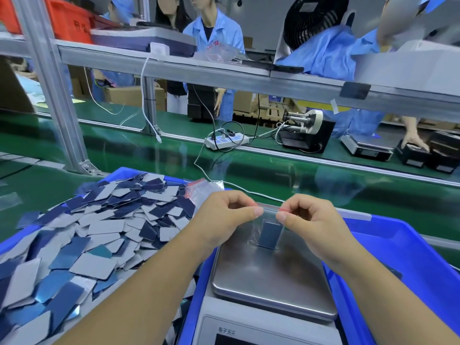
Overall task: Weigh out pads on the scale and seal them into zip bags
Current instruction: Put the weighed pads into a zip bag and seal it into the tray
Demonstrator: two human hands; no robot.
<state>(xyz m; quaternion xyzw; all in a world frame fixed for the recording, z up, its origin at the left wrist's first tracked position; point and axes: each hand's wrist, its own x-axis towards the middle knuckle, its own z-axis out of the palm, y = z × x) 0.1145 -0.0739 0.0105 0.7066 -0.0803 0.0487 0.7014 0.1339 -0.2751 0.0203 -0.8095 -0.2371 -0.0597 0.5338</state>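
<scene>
A clear zip bag (270,231) with a red zip strip hangs over the scale's steel pan (271,275). A stack of blue-grey pads sits upright in the bag's bottom. My left hand (229,215) pinches the zip strip at its left end, thumb against forefinger. My right hand (311,220) pinches the strip at its right end the same way. A heap of loose blue and grey pads (99,232) fills the blue tray (15,241) at the left. A bundle of empty zip bags (204,189) lies on the heap's far edge.
A second blue tray (408,247) stands to the right of the scale. Beyond runs a green conveyor belt (174,150) with a power strip (226,140), a label dispenser (306,130) and another scale (366,145). People in blue coats work across the line.
</scene>
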